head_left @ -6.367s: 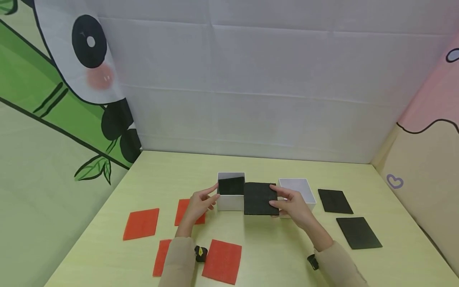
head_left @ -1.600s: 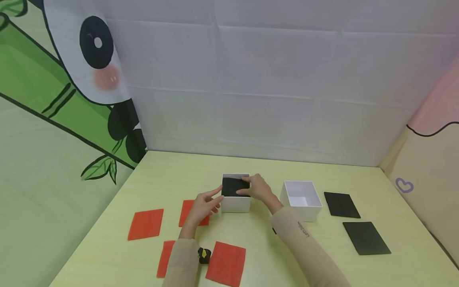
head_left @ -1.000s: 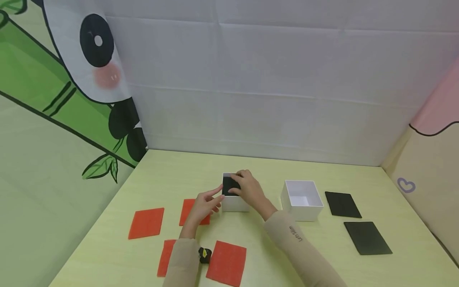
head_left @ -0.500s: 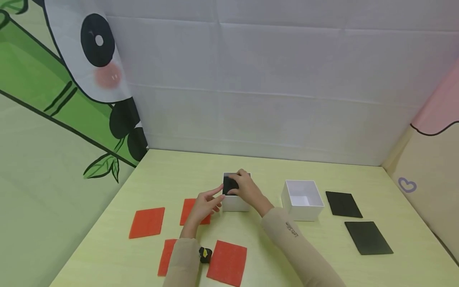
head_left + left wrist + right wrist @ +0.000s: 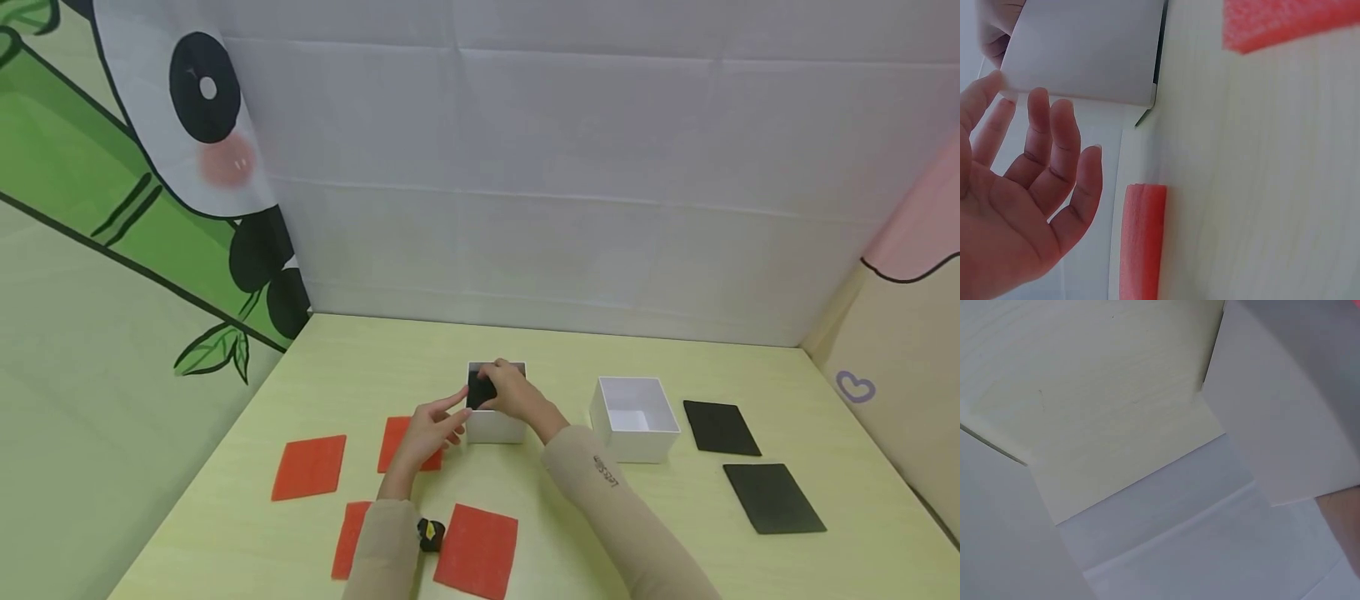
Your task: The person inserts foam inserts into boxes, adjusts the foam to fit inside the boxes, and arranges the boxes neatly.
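On the worktop (image 5: 555, 508) stands a white box (image 5: 497, 428); a second box (image 5: 641, 446) is right of it. At the first box's left edge, the left hand (image 5: 429, 427) touches with spread fingers. Inside, the right hand (image 5: 515, 393) touches a black sheet (image 5: 480, 392); whether pinching, I cannot tell.

Right hand (image 5: 516, 395): I've brought it from in front of the right box (image 5: 641, 444) to the left box (image 5: 493, 428), then slid it farther left over the opening.
Held-out square: gone from the air beside the left box.
Black sheet inside (image 5: 479, 391): my hand hides more of it than moments ago.
Right box: my hand no longer blocks its opening.
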The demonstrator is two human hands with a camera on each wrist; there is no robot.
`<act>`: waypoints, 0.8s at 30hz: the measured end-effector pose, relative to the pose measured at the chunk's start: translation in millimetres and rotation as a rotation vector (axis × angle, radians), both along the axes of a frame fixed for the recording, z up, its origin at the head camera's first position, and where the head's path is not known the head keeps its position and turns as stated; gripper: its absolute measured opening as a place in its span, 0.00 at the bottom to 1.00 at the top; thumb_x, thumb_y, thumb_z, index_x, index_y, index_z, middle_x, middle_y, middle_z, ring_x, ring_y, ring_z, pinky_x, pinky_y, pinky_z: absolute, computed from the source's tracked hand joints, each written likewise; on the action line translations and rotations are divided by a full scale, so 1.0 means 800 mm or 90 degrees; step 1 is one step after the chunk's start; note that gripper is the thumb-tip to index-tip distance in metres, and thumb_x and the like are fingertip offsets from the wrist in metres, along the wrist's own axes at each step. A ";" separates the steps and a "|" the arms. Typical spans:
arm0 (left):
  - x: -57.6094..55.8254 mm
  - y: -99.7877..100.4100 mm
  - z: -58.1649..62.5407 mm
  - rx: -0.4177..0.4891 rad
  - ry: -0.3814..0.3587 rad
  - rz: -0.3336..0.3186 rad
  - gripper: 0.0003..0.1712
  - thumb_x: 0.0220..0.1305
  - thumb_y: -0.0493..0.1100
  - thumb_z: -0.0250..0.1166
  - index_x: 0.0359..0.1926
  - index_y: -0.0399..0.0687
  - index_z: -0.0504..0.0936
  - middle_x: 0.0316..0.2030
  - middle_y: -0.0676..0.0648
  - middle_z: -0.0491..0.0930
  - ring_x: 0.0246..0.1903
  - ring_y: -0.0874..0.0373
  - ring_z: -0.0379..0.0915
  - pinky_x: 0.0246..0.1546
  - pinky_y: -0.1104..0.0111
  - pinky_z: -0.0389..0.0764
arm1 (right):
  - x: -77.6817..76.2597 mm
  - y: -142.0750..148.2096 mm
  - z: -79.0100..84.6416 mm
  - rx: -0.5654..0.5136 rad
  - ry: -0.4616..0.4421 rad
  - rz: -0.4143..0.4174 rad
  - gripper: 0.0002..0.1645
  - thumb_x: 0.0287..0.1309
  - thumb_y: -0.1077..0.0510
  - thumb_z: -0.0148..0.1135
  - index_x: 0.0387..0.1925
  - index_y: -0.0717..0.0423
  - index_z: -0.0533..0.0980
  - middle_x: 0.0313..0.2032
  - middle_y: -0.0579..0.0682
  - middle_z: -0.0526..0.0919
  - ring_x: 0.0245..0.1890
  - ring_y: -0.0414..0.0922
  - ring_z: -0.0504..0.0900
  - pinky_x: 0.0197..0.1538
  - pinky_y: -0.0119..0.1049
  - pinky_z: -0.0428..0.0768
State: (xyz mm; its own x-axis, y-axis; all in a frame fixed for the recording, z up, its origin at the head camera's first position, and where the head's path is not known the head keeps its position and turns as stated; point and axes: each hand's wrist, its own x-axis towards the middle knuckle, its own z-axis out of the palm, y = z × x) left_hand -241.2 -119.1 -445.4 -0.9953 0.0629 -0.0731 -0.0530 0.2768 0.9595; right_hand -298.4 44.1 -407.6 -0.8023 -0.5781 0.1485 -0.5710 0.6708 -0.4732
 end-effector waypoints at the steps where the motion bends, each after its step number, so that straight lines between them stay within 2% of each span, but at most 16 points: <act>1: 0.000 0.000 0.000 0.001 -0.001 0.001 0.26 0.58 0.48 0.61 0.59 0.55 0.71 0.21 0.46 0.75 0.22 0.49 0.73 0.22 0.67 0.71 | -0.001 0.000 0.000 0.003 -0.005 0.004 0.26 0.41 0.61 0.70 0.44 0.66 0.72 0.41 0.59 0.75 0.42 0.51 0.74 0.46 0.42 0.72; 4: 0.000 0.000 0.000 0.000 -0.001 0.001 0.26 0.58 0.49 0.61 0.59 0.55 0.71 0.21 0.46 0.75 0.21 0.51 0.73 0.22 0.67 0.71 | -0.002 -0.001 0.002 0.013 -0.018 0.010 0.26 0.42 0.62 0.70 0.45 0.68 0.72 0.43 0.59 0.77 0.44 0.51 0.75 0.48 0.42 0.71; 12: 0.001 -0.001 0.000 0.003 -0.001 -0.004 0.27 0.58 0.50 0.61 0.59 0.55 0.70 0.21 0.46 0.75 0.21 0.51 0.73 0.22 0.67 0.71 | -0.005 -0.001 0.002 0.028 -0.017 0.036 0.29 0.42 0.62 0.70 0.48 0.65 0.71 0.40 0.56 0.77 0.38 0.48 0.74 0.45 0.41 0.74; 18: 0.002 -0.001 0.001 0.003 0.001 0.000 0.26 0.58 0.49 0.61 0.59 0.55 0.71 0.21 0.46 0.75 0.21 0.52 0.72 0.22 0.67 0.71 | -0.006 -0.002 0.003 0.023 -0.017 0.065 0.26 0.41 0.64 0.70 0.45 0.64 0.71 0.38 0.56 0.76 0.36 0.49 0.73 0.44 0.41 0.73; 24: 0.003 -0.004 0.001 -0.003 0.003 0.001 0.26 0.58 0.49 0.61 0.58 0.55 0.71 0.22 0.46 0.75 0.21 0.53 0.72 0.22 0.67 0.71 | -0.003 -0.005 0.002 0.001 -0.029 0.044 0.29 0.44 0.62 0.68 0.50 0.65 0.71 0.44 0.57 0.76 0.42 0.50 0.74 0.48 0.42 0.71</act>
State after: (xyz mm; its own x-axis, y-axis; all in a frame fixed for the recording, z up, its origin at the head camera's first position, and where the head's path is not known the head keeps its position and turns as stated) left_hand -238.8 -121.9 -444.3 -0.9958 0.0612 -0.0687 -0.0488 0.2816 0.9583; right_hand -300.9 40.5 -405.7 -0.7661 -0.6330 0.1117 -0.5943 0.6314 -0.4981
